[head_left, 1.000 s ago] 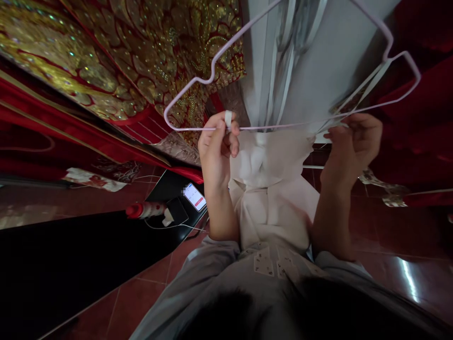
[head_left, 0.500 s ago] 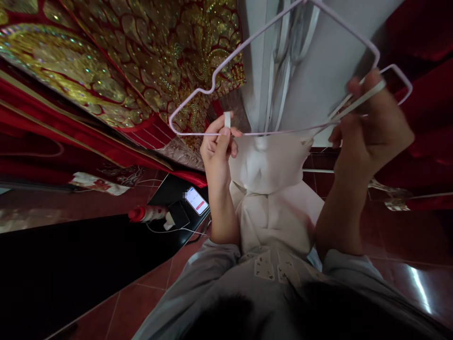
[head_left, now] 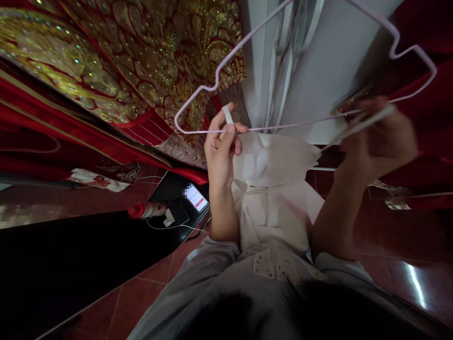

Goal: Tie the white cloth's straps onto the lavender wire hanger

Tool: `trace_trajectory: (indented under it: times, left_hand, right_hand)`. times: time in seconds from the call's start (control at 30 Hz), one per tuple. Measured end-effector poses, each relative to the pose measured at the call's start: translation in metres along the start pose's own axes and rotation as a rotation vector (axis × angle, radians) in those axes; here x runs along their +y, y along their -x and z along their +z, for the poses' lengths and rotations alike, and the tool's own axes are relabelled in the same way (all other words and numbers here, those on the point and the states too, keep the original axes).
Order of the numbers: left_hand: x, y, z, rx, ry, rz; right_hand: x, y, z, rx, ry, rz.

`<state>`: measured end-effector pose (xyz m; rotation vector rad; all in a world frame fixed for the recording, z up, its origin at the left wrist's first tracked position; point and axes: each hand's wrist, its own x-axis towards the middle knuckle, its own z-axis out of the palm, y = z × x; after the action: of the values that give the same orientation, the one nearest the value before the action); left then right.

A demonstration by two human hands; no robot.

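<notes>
A pale pink wire hanger (head_left: 283,126) is tilted in front of me, its top running out of view. My left hand (head_left: 222,137) is closed, pinching the hanger's lower bar near its left end, with a white strap (head_left: 227,114) looped over the index finger. At the right end, my right hand (head_left: 385,134) is blurred by motion, its fingers closed on another white strap (head_left: 375,118) drawn taut from the cream garment (head_left: 272,163). That garment hangs below the bar, in front of my body. How the right fingers sit against the hanger is smeared.
Red garments with gold sequins (head_left: 148,56) hang at the left, more red cloth (head_left: 424,141) at the right. Behind the hanger stands a grey-white panel (head_left: 329,71). A black bench (head_left: 88,264) bears a lit phone (head_left: 197,198), a red-capped bottle (head_left: 146,210) and a cable.
The hanger's right side has swung up and outward to the right, its top leaving view. My right hand has shifted slightly with the strap; my left hand has barely moved.
</notes>
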<state>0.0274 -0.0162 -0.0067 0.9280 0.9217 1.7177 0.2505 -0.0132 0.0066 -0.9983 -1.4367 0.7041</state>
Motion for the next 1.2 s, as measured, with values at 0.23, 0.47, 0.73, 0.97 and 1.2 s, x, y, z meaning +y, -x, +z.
trace_trajectory:
  times: [0.23, 0.47, 0.73, 0.97, 1.2]
  left_hand:
    - [0.004, -0.001, -0.018, 0.159, -0.007, 0.101]
    - [0.009, -0.013, -0.065, 0.520, -0.106, 0.276]
    - [0.036, -0.032, -0.051, -0.080, -0.311, 0.335]
    - [0.060, -0.051, -0.048, -0.321, -0.526, 0.529]
    - [0.046, -0.047, -0.043, -0.237, -0.404, 0.448]
  right_hand:
    - [0.004, 0.013, 0.004, 0.020, 0.118, -0.031]
    - [0.023, 0.009, 0.001, 0.090, 0.115, -0.054]
    - [0.024, 0.010, -0.001, 0.012, 0.095, -0.043]
    - [0.024, 0.014, 0.000, -0.032, 0.086, -0.063]
    - [0.026, 0.014, -0.002, -0.010, 0.161, -0.080]
